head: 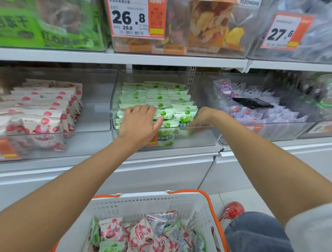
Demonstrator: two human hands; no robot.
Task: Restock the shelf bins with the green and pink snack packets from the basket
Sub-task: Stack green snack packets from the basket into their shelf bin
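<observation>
A white shop shelf [161,59] of clear plastic bins was faced, the middle bin [197,138] stacked with glossy green packets [161,100], pink packets [45,108] in the bin beside it. The left hand [140,120] was laid flat, grip spread, on the green rows; the right hand [203,118] was curled at the front corner, its grip on a packet not determinable. The slippery pillow-shaped packets would best be pressed level and squared before more were taken from the perforated basket [143,203] below.

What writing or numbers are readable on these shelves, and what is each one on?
"26.8", with smaller "29.8": white price tag on the top shelf's middle bin.
"27.6": tilted price tag, upper right.
"JOZONGHE": label at the top edge, possibly cut off.
Chinese print on the green packets, pink packets and purple packets: too blurred to read reliably.
</observation>
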